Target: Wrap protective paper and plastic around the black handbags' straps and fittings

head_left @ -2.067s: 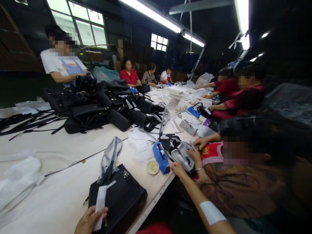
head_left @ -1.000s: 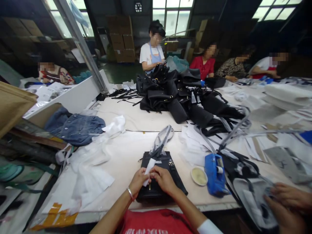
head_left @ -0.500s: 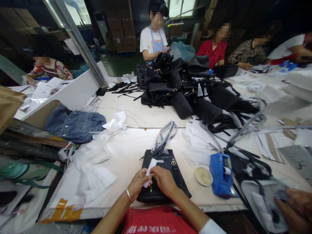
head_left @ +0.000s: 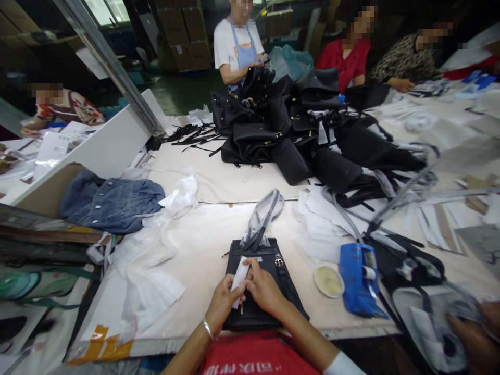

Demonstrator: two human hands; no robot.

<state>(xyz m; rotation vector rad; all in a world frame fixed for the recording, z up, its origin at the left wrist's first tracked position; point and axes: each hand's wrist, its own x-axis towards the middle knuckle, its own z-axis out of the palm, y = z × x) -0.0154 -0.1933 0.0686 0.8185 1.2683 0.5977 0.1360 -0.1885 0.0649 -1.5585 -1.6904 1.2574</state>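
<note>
A black handbag lies flat on the table in front of me, its handles wrapped in clear film and pointing away. On its right side a strap with a gold buckle shows. Over the bag's middle, both hands grip a narrow strip of white paper. My left hand pinches its lower part, and my right hand has its fingers on the upper right edge. Under my hands, part of the bag's front is hidden.
Black handbags are heaped at the back. A blue tape dispenser and a round dish stand right of my bag, below white paper sheets. Left lie white tissue and a denim garment. A co-worker's hand shows lower right.
My right hand's fingers have shifted up along the white strip, which now shows more of its length. The whole view has tilted slightly downward.
</note>
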